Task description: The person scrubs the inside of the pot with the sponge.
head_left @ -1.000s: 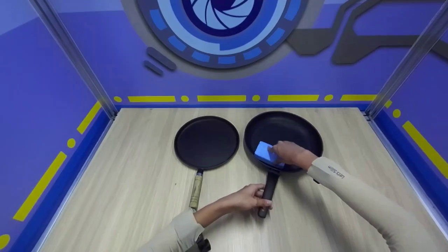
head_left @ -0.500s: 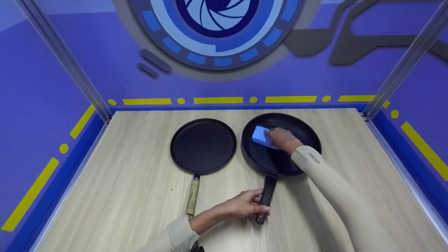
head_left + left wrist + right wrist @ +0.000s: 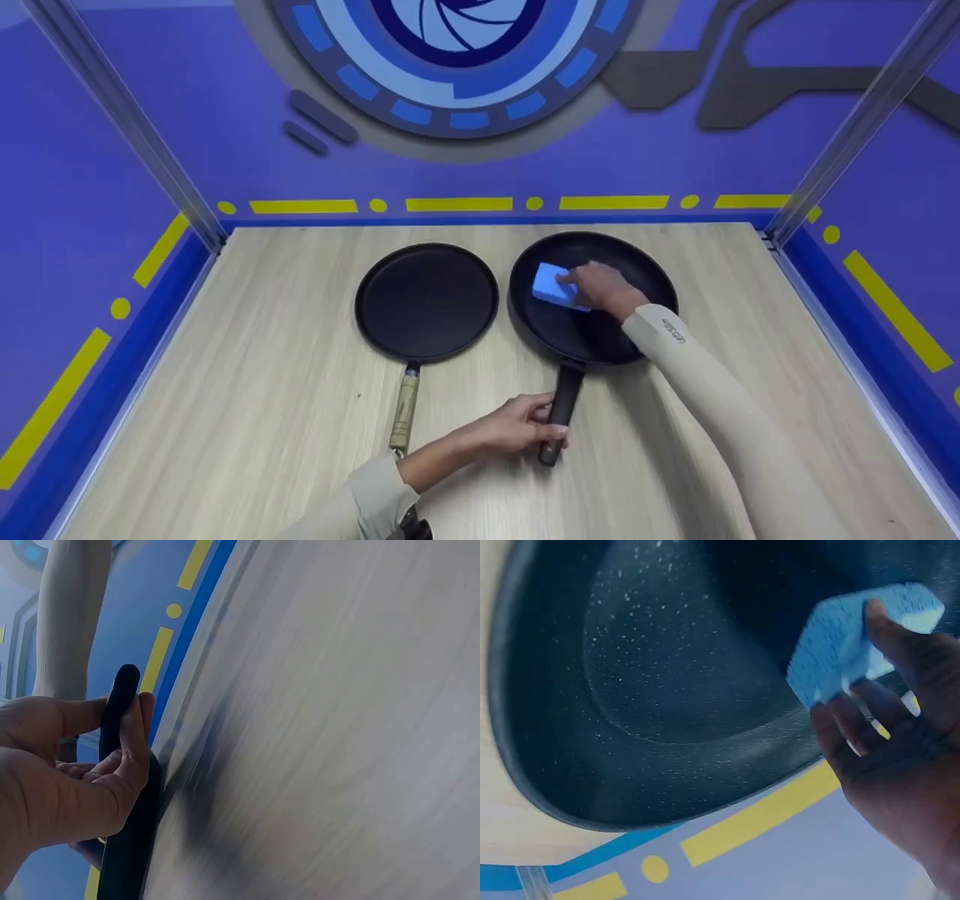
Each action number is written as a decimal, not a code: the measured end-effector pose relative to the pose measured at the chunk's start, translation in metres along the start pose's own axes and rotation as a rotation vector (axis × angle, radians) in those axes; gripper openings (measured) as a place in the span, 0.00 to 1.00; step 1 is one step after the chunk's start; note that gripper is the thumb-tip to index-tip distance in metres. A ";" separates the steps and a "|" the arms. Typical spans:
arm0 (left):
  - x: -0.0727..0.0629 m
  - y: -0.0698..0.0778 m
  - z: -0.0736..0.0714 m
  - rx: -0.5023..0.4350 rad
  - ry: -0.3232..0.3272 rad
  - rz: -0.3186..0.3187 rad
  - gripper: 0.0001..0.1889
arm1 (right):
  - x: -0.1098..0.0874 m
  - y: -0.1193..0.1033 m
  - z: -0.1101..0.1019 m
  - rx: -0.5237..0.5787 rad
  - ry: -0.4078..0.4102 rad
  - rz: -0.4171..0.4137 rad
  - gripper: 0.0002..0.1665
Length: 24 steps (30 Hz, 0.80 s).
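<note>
A deep black frying pan (image 3: 637, 270) lies on the table with its handle (image 3: 564, 397) toward the person. My left hand (image 3: 517, 426) grips that handle near its end, fingers and thumb around it, as the left wrist view also shows. Inside the pan, my right hand (image 3: 604, 286) pinches a blue sponge (image 3: 551, 285) between thumb and fingers, over the left part of the pan's floor. In the right wrist view the sponge (image 3: 832, 645) appears slightly bent, and small pale specks dot the pan's dark surface (image 3: 682, 667).
To the left lies a flat black pan (image 3: 427, 300) with a wooden handle (image 3: 404, 412), close beside the frying pan. The light wooden table (image 3: 262, 375) is bounded by blue printed walls (image 3: 450, 176) at the back and both sides.
The right hand and sponge have moved from the pan's near edge by the handle to farther in, away from the person. The left hand keeps its grip; the head view has shifted slightly.
</note>
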<state>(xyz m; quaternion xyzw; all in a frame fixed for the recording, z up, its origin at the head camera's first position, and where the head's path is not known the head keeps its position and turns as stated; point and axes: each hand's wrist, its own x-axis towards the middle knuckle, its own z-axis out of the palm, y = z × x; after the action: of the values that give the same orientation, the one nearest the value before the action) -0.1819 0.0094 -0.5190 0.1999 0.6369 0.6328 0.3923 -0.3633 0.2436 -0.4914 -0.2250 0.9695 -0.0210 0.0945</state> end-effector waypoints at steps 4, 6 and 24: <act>0.000 0.000 0.002 -0.009 0.033 -0.012 0.25 | -0.016 -0.007 -0.005 0.055 -0.055 -0.027 0.31; -0.001 0.000 0.003 0.003 0.060 -0.028 0.23 | -0.025 -0.009 -0.006 0.099 -0.081 -0.038 0.32; -0.001 0.001 0.002 0.009 0.070 -0.028 0.25 | -0.036 0.018 -0.001 0.220 -0.029 -0.152 0.32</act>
<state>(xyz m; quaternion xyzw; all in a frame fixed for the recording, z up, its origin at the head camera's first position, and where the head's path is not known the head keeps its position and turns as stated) -0.1797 0.0103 -0.5173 0.1703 0.6558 0.6311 0.3776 -0.3395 0.2756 -0.4855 -0.2862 0.9402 -0.1309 0.1305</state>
